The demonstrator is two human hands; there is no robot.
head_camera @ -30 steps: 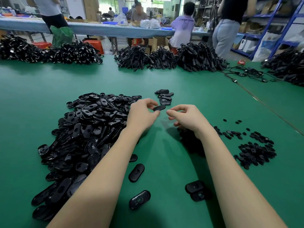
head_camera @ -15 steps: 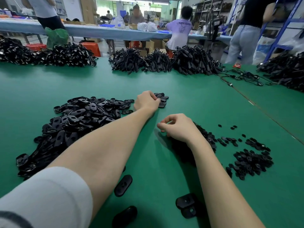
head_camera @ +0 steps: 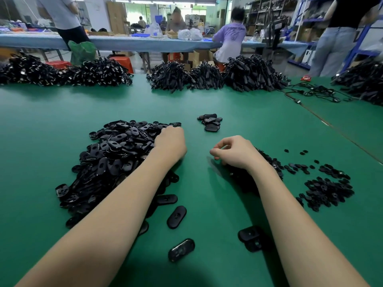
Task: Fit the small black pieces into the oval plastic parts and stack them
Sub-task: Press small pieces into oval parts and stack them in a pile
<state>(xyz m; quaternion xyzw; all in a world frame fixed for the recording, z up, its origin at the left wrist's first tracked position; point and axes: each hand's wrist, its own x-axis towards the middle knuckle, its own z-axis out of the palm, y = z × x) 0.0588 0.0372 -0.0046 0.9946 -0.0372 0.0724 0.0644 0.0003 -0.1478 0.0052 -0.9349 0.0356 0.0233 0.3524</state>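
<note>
A big heap of oval parts (head_camera: 116, 160) lies on the green table (head_camera: 238, 112), left of centre. Each part is a flat, glossy black oval with a small raised hole or socket in the middle; they lie jumbled, some face up, some tilted. A few loose ovals (head_camera: 176, 216) sit near the table's front edge, between the two forearms.

The left hand (head_camera: 170, 144) rests on the heap's right edge, fingers curled down into the parts; whether it grips one cannot be told. The right hand (head_camera: 234, 151) hovers just beside it, apart from it, fingers curled with thumb and forefinger close together; anything pinched there is too small to make out.

Under and right of the right wrist lie the small pieces (head_camera: 326, 189), tiny matte black bits, in one dense cluster with strays scattered around it.

A short stack (head_camera: 210, 122) of ovals sits beyond the hands, well apart from the heap. Bundles of black cable (head_camera: 207, 77) line the table's far edge.
</note>
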